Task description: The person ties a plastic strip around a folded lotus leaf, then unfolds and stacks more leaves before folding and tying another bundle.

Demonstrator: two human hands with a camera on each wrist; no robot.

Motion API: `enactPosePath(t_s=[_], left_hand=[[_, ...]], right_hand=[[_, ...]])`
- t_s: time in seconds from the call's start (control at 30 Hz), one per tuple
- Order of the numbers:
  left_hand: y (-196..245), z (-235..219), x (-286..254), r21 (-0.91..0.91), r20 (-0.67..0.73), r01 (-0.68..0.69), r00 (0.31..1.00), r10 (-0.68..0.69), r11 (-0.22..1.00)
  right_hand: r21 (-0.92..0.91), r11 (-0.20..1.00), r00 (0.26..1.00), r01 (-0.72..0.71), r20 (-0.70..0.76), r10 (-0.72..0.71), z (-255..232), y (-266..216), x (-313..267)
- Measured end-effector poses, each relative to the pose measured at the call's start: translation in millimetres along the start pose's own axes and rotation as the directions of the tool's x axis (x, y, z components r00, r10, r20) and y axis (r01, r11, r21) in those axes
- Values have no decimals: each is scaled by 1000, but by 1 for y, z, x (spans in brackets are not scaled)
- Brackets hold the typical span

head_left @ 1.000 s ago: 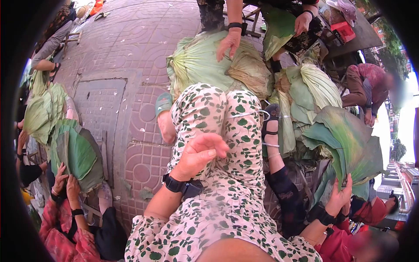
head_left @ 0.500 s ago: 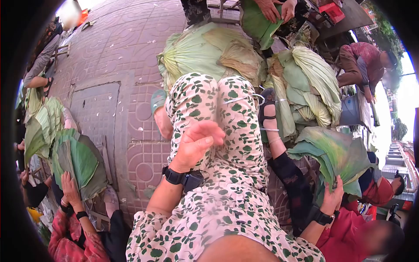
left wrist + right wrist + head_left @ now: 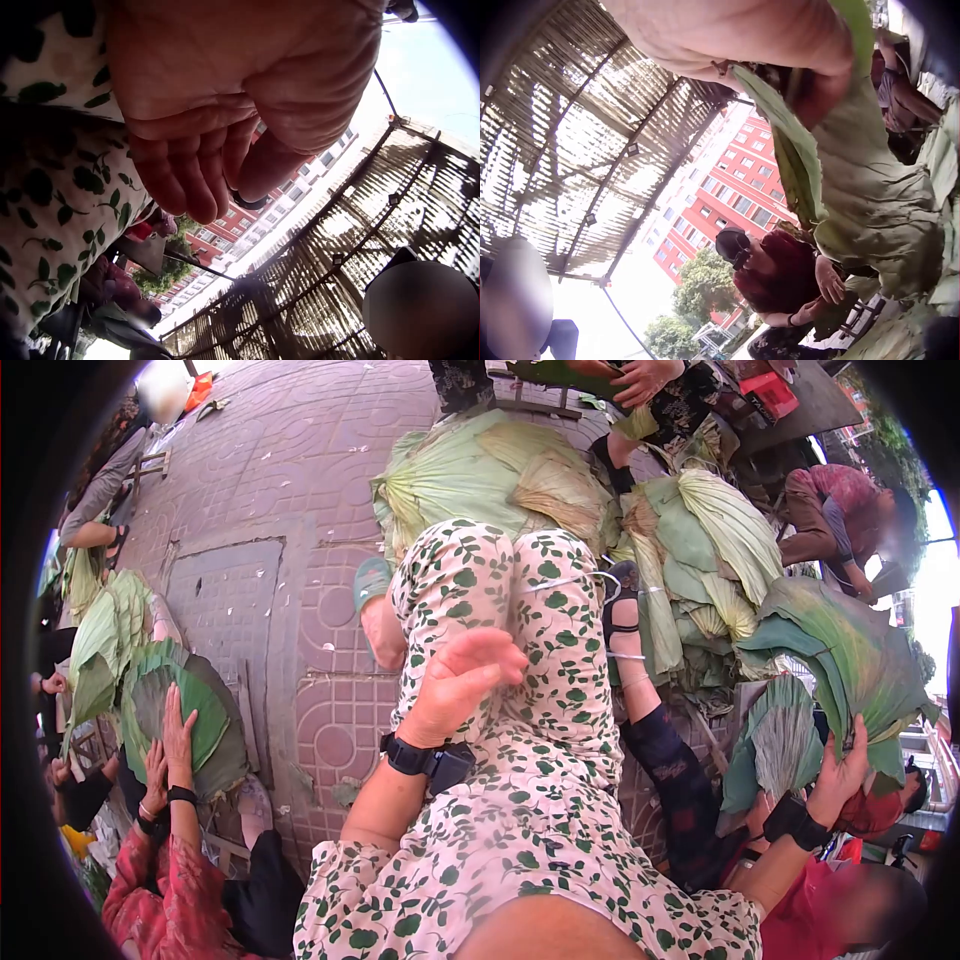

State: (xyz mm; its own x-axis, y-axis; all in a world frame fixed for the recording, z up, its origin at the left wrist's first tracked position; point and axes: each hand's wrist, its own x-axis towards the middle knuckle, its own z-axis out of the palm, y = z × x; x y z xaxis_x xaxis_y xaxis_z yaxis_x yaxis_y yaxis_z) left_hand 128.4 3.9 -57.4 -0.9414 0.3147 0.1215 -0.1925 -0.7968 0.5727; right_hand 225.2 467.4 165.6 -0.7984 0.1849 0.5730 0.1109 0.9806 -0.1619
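My right hand (image 3: 842, 768) grips a stack of large lotus leaves (image 3: 850, 640) by its lower edge, out to my right. The leaves fan upward, green with a yellowish patch. In the right wrist view, my fingers (image 3: 765, 34) curl round the leaf edge, and a wide pale green leaf (image 3: 870, 187) hangs below them. Above my patterned lap, my left hand (image 3: 462, 685) hovers with loosely bent fingers. The left wrist view shows that hand (image 3: 240, 90) holding nothing. Close beside the raised stack, another folded leaf bundle (image 3: 785, 735) rests near a person in red.
Wide pale lotus leaves (image 3: 445, 480) lie in a heap before my knees. More leaves (image 3: 695, 550) are piled at right. A seated person's hands (image 3: 178, 735) rest on leaves at left. Another person's hands (image 3: 645, 380) work at the top. Patterned paving (image 3: 335, 620) runs left of my legs.
My right hand has moved outward to the right with its leaf stack, exposing the other bundle beside it. The left hand stays over my lap. The person at left has shifted their hands on the leaves.
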Motion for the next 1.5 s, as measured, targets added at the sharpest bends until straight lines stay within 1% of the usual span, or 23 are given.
enactPosePath(t_s=[0.1, 0.13, 0.17, 0.2, 0.27, 0.33, 0.4, 0.47, 0.53, 0.57, 0.6, 0.67, 0.73, 0.8, 0.87, 0.93, 1.03, 1.07, 1.13, 1.2, 1.27, 1.4, 1.5], left_hand=[[-1, 0, 0, 6, 21, 1, 1000, -1, 1000], [0, 0, 0, 8, 15, -7, 1000, 7, 1000], [0, 0, -1, 11, 14, 7, 1000, -8, 1000], [1, 0, -1, 13, 13, 23, 1000, -23, 1000], [3, 2, -3, 4, 1, 21, 1000, -21, 1000], [5, 4, -3, -8, -5, 44, 999, -44, 999], [6, 4, -2, -1, -4, 38, 999, -38, 999], [7, 0, -1, 4, 43, 76, 996, -76, 997], [8, 3, -1, 14, 46, 65, 997, -66, 998], [10, 4, 0, 24, 24, 82, 996, -83, 996], [11, 6, 0, 33, 5, 101, 995, -101, 994], [11, 6, 3, 38, 9, 110, 994, -111, 993], [12, 7, 5, 30, 1, 131, 991, -131, 991], [16, 8, 6, 35, -17, 155, 988, -154, 987], [18, 9, 5, 44, -12, 174, 985, -173, 984], [19, 9, 5, 41, -10, 178, 984, -177, 983], [17, 9, 6, 31, 37, 138, 990, -139, 990], [15, 8, 7, 27, 39, 147, 988, -148, 989], [14, 7, 9, 17, 49, 147, 988, -148, 989], [12, 7, 9, 13, 54, 152, 987, -152, 988], [11, 10, 8, 32, -2, 153, 988, -153, 988], [9, 9, 6, 73, -6, 135, 991, -135, 988], [7, 8, 5, 77, -4, 118, 993, -118, 990]], right_hand=[[31, 988, 988, 149, -53, -147, 36, 9, 48], [548, 813, 953, -197, -87, 290, 53, 4, 73], [882, 287, 765, -372, 117, 634, 68, -2, 95], [884, 285, 770, -371, 121, 627, 84, -11, 109], [834, 452, 816, -316, -4, 578, 119, -43, 125], [774, 633, 918, -10, -245, 313, 155, -81, 141], [550, 826, 949, 121, -307, 66, 177, -124, 149], [481, 865, 965, 143, -261, -14, 216, -147, 157], [592, 786, 981, 178, -171, -93, 266, -165, 158], [506, 838, 976, 204, -39, -214, 292, -167, 157], [416, 876, 944, 245, 104, -313, 313, -170, 156], [340, 868, 879, 363, 185, -440, 353, -206, 144], [220, 868, 663, 445, 571, -485, 397, -217, 122], [444, 766, 503, 465, 579, -642, 442, -205, 94], [650, 662, 514, 373, 449, -731, 472, -190, 73], [691, 667, 551, 278, 454, -700, 466, -181, 59], [757, 641, 487, 124, 517, -704, 460, -149, 37], [784, 584, 519, 208, 418, -746, 470, -132, 27], [667, 740, 522, -87, 663, -536, 438, -129, 23], [654, 629, 555, -421, 734, -391, 405, -130, 18], [638, 543, 622, -546, 743, -248, 378, -136, 13], [735, 341, 747, -587, 654, -123, 313, -164, 11], [768, 340, 763, -543, 620, -180, 284, -185, 1]])
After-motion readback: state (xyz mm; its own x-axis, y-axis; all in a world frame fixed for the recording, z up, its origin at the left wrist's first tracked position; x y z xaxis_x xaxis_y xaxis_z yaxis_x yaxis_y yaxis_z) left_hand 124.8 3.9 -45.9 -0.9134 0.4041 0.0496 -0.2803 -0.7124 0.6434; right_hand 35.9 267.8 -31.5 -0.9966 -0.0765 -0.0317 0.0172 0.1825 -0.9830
